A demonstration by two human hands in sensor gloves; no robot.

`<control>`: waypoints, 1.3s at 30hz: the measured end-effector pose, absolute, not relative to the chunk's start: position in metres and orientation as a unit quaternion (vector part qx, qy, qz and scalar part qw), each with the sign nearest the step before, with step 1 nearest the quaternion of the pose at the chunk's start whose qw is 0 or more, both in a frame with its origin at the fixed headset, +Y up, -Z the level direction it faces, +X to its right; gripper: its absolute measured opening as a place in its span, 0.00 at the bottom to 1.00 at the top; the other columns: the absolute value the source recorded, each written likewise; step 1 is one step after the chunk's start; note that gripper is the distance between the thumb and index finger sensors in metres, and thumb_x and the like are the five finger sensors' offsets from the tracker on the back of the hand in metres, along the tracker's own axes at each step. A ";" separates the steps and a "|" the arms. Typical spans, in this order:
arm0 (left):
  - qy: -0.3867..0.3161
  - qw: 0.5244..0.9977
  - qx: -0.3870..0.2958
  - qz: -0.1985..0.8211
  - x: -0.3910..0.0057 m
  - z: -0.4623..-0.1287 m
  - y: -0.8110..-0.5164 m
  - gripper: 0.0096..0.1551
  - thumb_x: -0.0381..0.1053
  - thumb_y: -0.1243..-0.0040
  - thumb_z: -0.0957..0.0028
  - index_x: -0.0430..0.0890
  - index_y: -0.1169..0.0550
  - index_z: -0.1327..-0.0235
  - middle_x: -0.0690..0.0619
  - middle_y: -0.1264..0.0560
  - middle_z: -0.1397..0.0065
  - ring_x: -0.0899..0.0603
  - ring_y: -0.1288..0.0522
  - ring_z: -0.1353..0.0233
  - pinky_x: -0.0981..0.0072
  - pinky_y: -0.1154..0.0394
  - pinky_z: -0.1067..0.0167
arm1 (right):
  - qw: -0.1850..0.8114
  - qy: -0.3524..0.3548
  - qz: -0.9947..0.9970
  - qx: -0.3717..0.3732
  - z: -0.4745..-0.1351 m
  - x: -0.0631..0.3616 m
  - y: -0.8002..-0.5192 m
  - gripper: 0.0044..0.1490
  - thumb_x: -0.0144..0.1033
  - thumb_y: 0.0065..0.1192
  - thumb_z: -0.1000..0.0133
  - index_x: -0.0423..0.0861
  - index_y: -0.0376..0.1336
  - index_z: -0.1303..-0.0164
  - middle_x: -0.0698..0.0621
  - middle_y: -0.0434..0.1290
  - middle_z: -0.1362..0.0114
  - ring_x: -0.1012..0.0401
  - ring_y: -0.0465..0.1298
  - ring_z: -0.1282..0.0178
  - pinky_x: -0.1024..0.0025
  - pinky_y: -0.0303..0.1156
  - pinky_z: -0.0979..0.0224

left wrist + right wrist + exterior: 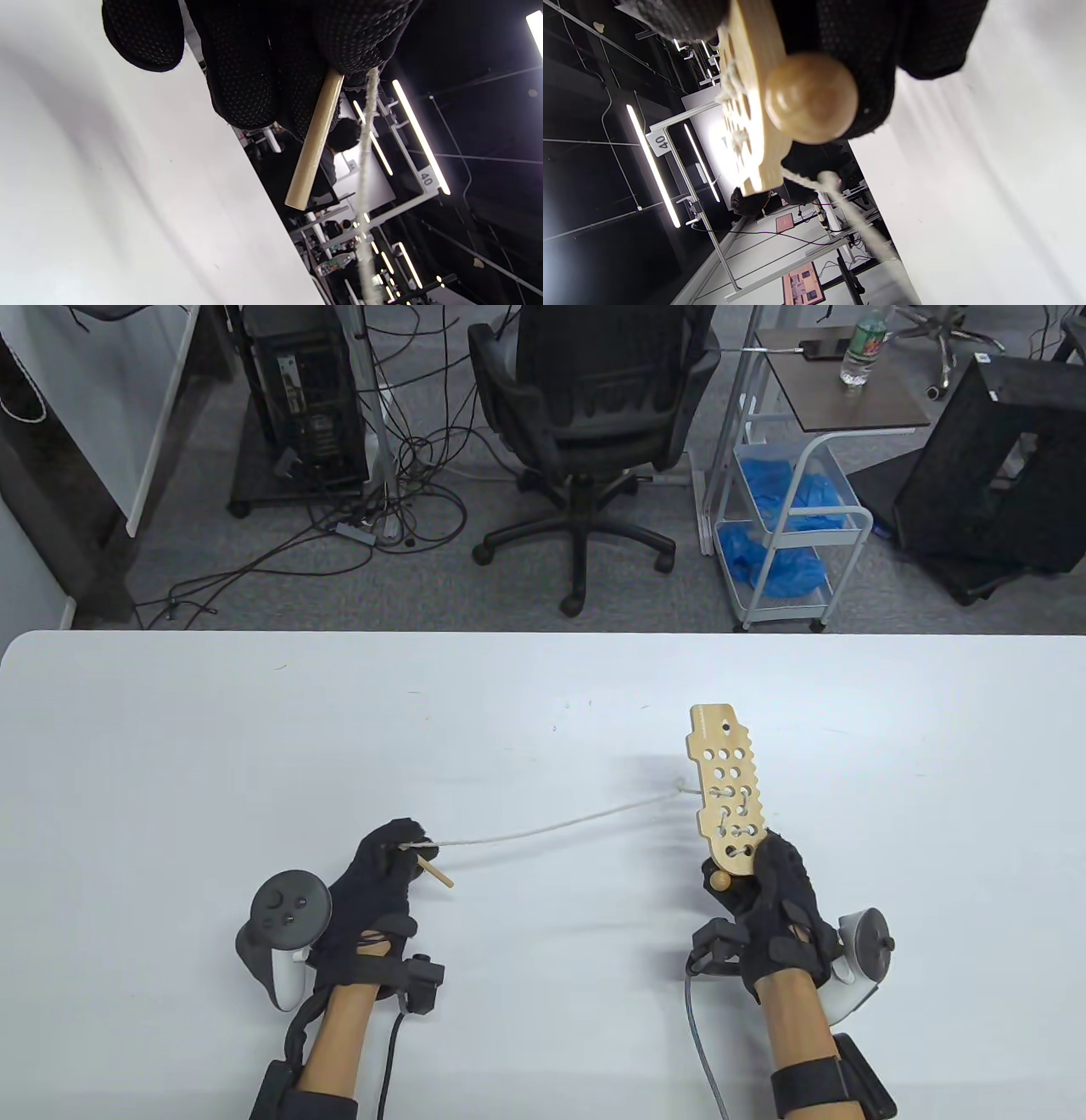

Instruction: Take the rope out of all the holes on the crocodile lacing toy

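The wooden crocodile lacing board (728, 793) (746, 106), full of holes, is held up off the white table (543, 712) by my right hand (768, 891), which grips its near end beside a round wooden bead (720, 881) (811, 97). Rope still threads the holes nearest my hand. From the board's left edge the cream rope (551, 824) (365, 169) (848, 212) runs taut to my left hand (392, 848), which pinches it together with the wooden needle stick (434, 872) (314, 140) at its end.
Beyond the table's far edge stand an office chair (594, 415), a white cart (785, 509) with blue bags, a computer tower (305, 398) and floor cables. A tracker (284, 925) rides on my left hand.
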State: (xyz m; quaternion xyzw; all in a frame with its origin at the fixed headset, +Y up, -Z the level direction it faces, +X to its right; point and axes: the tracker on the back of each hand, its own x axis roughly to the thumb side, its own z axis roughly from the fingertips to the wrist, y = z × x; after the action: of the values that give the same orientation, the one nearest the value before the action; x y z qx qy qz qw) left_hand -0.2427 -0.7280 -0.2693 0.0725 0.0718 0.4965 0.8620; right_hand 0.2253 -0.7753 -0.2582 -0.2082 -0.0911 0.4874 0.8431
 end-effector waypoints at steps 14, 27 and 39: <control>0.081 0.859 0.069 0.501 -0.245 -0.270 -0.732 0.23 0.55 0.36 0.50 0.63 0.20 0.39 0.60 0.10 0.47 0.50 0.14 0.44 0.42 0.24 0.36 | 0.848 -0.067 0.497 -0.172 -0.260 0.212 -0.771 0.31 0.42 0.58 0.47 0.42 0.57 0.38 0.43 0.76 0.44 0.49 0.82 0.52 0.42 0.71 0.39; -0.002 0.851 0.050 0.524 -0.206 -0.268 -0.730 0.22 0.56 0.34 0.51 0.61 0.18 0.42 0.59 0.11 0.49 0.50 0.15 0.46 0.42 0.24 0.36 | 0.830 0.023 0.553 -0.078 -0.257 0.158 -0.766 0.31 0.40 0.60 0.48 0.41 0.58 0.38 0.41 0.76 0.44 0.47 0.82 0.53 0.41 0.71 0.40; -0.041 0.780 -0.024 0.623 -0.191 -0.268 -0.739 0.23 0.51 0.39 0.47 0.60 0.22 0.36 0.59 0.13 0.42 0.49 0.17 0.41 0.41 0.26 0.34 | 0.799 0.062 0.598 0.018 -0.251 0.117 -0.762 0.30 0.39 0.61 0.50 0.40 0.61 0.40 0.41 0.78 0.47 0.48 0.83 0.57 0.41 0.73 0.43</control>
State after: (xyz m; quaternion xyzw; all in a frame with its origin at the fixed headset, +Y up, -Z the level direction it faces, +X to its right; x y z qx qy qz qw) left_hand -0.1911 -0.7392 -0.2682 -0.0238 -0.0408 0.6234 0.7805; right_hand 0.1168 -0.7622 -0.2510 0.0177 0.0621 0.5980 0.7989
